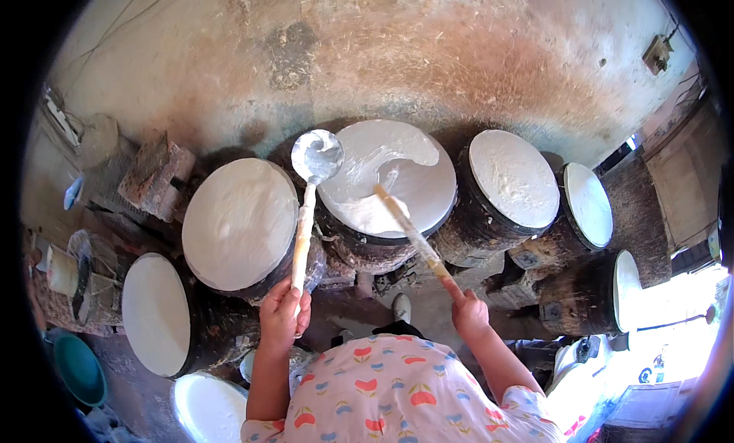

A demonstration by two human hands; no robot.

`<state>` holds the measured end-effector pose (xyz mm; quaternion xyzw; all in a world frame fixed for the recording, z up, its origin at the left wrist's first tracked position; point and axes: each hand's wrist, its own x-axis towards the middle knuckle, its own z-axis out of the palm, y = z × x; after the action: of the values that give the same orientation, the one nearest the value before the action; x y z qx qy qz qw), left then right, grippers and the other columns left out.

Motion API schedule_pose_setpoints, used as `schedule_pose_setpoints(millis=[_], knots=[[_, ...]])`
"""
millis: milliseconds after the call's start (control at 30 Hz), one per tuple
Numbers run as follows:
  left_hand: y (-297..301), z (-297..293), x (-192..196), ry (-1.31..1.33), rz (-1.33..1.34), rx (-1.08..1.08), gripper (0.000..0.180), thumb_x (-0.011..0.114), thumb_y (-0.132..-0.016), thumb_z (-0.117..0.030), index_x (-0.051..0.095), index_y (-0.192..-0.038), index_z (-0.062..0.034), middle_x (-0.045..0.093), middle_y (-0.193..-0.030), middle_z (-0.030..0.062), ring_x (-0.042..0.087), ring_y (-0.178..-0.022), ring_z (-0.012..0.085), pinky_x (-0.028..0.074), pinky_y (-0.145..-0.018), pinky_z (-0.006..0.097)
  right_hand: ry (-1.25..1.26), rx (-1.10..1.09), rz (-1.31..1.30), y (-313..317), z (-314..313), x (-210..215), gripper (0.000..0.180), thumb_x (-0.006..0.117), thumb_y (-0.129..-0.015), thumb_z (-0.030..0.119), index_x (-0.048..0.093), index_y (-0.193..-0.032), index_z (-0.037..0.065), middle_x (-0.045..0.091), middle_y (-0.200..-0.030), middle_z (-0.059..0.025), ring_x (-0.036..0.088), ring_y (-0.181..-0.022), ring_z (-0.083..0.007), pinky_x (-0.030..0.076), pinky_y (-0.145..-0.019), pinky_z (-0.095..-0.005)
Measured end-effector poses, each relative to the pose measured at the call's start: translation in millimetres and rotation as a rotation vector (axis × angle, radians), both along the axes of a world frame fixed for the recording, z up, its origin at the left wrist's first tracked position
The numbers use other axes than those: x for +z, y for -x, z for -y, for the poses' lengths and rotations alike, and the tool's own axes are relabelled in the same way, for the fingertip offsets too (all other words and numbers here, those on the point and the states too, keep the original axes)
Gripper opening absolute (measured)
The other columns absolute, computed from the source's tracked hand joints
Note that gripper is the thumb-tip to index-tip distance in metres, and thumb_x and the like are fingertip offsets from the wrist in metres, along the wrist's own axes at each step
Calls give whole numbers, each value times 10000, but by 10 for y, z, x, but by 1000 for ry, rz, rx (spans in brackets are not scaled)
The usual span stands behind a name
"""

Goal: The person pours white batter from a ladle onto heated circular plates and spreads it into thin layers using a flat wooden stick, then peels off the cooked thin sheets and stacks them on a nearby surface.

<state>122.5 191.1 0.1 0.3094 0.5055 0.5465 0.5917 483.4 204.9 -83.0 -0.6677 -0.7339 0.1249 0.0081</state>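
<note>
My left hand (284, 313) is closed round the pale, coated handle of a ladle (317, 157). Its round metal bowl, smeared with white, hangs over the left rim of the middle round pan (430, 189). In my right hand (470, 318) is a wooden-handled scraper (413, 236), the index finger stretched along its handle. The scraper slants up and left, and its far end reaches over the pan. A thick white paste (397, 140) lies there in a curved swath at the back and a patch at the front, with a thinner film between.
Dark drums with white round tops curve around me: a wide one (241, 225) at left, one (514, 179) at right, and several more toward both sides. A stained wall (451, 61) rises behind. Bricks (157, 175) and a green basin (79, 369) are at left.
</note>
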Motion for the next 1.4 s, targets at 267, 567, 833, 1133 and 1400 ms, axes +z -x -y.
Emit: schedule_pose_setpoints(millis=[267,567,833,1133,1400], knots=[[95,59,-75,-52,45,-67,152,455,-947,-146,496,-842,-44,473,-601,6,402,-388,56,301,-325,206,31,122,-57,998,-261,-75,642,483,-856,59,324,-1426,309,596,-887,-184,646,-706,-368,528,-607,-474],[58,14,-164,17,13,-107,153,453,-948,-147,498,-850,-38,480,-618,11,405,-392,61,301,-328,209,7,-105,-51,93,273,77,604,518,-823,39,446,-1362,302,612,-861,-201,642,-736,-386,521,-646,-476],[-217,-250,-152,7,12,-140,149,464,-947,-139,515,-873,-20,496,-627,16,409,-395,57,307,-331,205,-147,-180,-564,-194,-201,-211,495,523,-836,51,540,-1290,247,630,-776,-208,638,-719,-380,518,-654,-441],[-394,-436,-70,-12,-57,-163,170,474,-944,-128,539,-995,21,497,-624,17,408,-393,56,313,-328,203,-110,-121,-254,-635,-301,-179,478,530,-802,31,592,-1240,213,628,-782,-216,629,-708,-395,522,-653,-435],[-564,-563,9,12,-115,-145,161,462,-939,-117,546,-968,18,489,-604,13,408,-387,60,304,-324,208,-94,33,-476,-837,-700,-219,452,505,-826,49,592,-1231,229,627,-818,-226,623,-782,-403,505,-683,-471]])
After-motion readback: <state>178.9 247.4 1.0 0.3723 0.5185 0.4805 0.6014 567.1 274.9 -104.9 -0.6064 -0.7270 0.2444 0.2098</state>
